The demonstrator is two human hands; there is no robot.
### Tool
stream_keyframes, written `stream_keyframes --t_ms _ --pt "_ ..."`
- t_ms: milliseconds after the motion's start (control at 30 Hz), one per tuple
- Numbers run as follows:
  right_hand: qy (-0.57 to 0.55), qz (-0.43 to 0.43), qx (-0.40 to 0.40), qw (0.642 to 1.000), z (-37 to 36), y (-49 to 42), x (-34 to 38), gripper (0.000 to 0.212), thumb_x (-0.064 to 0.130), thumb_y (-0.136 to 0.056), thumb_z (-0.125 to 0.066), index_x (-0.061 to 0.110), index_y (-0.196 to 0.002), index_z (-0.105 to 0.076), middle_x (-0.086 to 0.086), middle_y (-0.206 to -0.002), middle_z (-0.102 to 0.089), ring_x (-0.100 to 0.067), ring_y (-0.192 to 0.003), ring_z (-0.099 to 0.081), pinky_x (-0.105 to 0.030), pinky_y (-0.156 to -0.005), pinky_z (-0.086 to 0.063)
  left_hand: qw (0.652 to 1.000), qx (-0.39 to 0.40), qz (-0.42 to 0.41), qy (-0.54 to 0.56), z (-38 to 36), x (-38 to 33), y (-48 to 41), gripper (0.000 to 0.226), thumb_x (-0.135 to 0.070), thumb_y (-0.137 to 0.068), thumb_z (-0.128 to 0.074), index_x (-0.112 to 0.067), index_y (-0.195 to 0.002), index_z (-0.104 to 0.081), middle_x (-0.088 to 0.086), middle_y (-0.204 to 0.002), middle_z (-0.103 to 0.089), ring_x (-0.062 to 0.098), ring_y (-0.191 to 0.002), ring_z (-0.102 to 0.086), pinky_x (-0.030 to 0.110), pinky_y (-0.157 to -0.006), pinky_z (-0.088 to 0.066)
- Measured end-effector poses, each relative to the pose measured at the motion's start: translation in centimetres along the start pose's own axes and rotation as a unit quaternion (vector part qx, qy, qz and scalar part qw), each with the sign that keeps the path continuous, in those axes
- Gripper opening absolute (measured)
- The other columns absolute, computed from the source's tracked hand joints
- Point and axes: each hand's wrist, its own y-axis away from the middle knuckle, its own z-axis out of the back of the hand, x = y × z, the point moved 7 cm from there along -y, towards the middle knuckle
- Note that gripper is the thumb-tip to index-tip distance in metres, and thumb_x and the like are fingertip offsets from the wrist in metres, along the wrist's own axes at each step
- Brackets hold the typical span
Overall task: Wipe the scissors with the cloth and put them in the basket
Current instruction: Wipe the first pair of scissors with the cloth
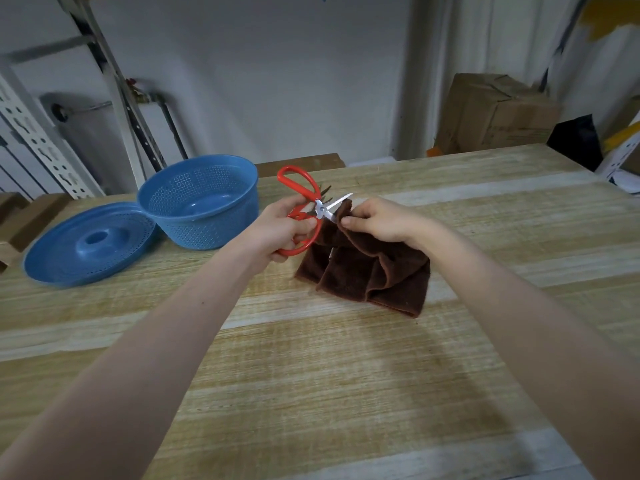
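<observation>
My left hand [282, 228] grips the red-handled scissors [300, 188] by the lower handle loop, blades pointing right and slightly up. The blades are partly apart, and one silver tip shows above the cloth. My right hand [379, 220] pinches a fold of the brown cloth [367, 275] around the lower blade. The rest of the cloth hangs down and lies crumpled on the wooden table [346, 375]. The blue perforated basket [199, 200] stands upright to the left of the scissors, close to my left hand.
A blue perforated lid [90, 242] lies beside the basket at the table's left. Cardboard boxes [491, 112] and a black bag [576, 140] stand behind the table's far right edge. Metal shelving rails [38, 133] lean at the far left.
</observation>
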Motion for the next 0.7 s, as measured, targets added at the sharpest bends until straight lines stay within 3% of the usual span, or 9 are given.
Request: stream_keyframes --t_ms 167,333,400,467,533,600,700 --pt "-0.134 -0.004 -0.197 0.971 2.2 0.7 0.3 0.045 0.028 -0.102 -0.045 0.018 -0.058 -0.043 0.002 -0.056 -0.042 -0.013 -0.051 -0.04 -0.028 -0.05 -0.027 0.999 -0.003 -0.019 0.036 0.6 -1.5 0.0 0.036 -0.01 -0.1 -0.048 -0.032 -0.128 -0.048 -0.006 -0.053 -0.037 0.003 -0.036 -0.024 0.016 -0.034 -0.014" --pt "-0.232 -0.068 -0.31 0.919 3.6 1.6 -1.7 0.041 0.028 -0.102 -0.043 0.014 -0.067 -0.058 -0.001 -0.068 -0.053 -0.017 -0.065 -0.052 -0.035 -0.064 -0.041 0.993 -0.069 -0.022 0.092 1.6 -1.1 -0.1 0.045 -0.009 -0.099 -0.047 -0.027 -0.141 -0.04 -0.004 -0.053 -0.035 0.003 -0.032 -0.025 0.013 -0.033 -0.018" --pt "-0.254 -0.045 -0.375 0.89 4.7 2.1 -1.6 0.045 0.027 -0.103 -0.042 0.018 -0.059 -0.043 0.002 -0.059 -0.043 -0.013 -0.056 -0.042 -0.032 -0.057 -0.033 0.996 -0.061 -0.019 0.055 1.6 -0.5 0.1 0.044 -0.009 -0.099 -0.048 -0.027 -0.138 -0.044 -0.009 -0.046 -0.038 0.003 -0.032 -0.027 0.014 -0.034 -0.016" --pt "-0.215 0.026 -0.408 0.887 5.2 2.1 0.3 0.046 0.024 -0.102 -0.042 0.02 -0.058 -0.034 0.004 -0.056 -0.036 -0.011 -0.053 -0.036 -0.03 -0.054 -0.026 0.999 -0.047 -0.018 0.007 1.0 -0.4 0.1 0.044 -0.011 -0.097 -0.05 -0.03 -0.137 -0.046 -0.01 -0.048 -0.043 0.004 -0.034 -0.028 0.016 -0.036 -0.016" --pt "-0.124 0.09 -0.399 0.904 4.7 1.5 2.9 0.043 0.024 -0.102 -0.042 0.018 -0.06 -0.041 0.003 -0.058 -0.042 -0.015 -0.057 -0.043 -0.031 -0.059 -0.027 0.998 -0.043 -0.025 -0.035 0.3 -0.9 0.0 0.048 -0.014 -0.096 -0.053 -0.036 -0.138 -0.045 -0.009 -0.058 -0.048 0.004 -0.035 -0.033 0.015 -0.038 -0.021" --pt "0.038 0.097 -0.361 0.927 3.3 0.4 4.5 0.038 0.031 -0.102 -0.04 0.014 -0.074 -0.058 -0.006 -0.074 -0.057 -0.028 -0.079 -0.056 -0.034 -0.068 -0.035 0.996 -0.044 -0.036 -0.073 -0.1 -1.5 0.2 0.052 -0.017 -0.095 -0.055 -0.04 -0.14 -0.042 -0.005 -0.076 -0.052 0.005 -0.042 -0.039 0.016 -0.041 -0.026" --pt "0.247 0.052 -0.288 0.924 1.6 -0.4 5.1 0.047 0.044 -0.102 -0.034 0.009 -0.107 -0.065 -0.012 -0.114 -0.062 -0.032 -0.117 -0.05 -0.043 -0.097 -0.036 0.993 -0.047 -0.038 -0.1 0.1 -1.9 0.6 0.055 -0.019 -0.095 -0.056 -0.039 -0.143 -0.04 0.013 -0.102 -0.057 0.007 -0.051 -0.042 0.019 -0.042 -0.029"
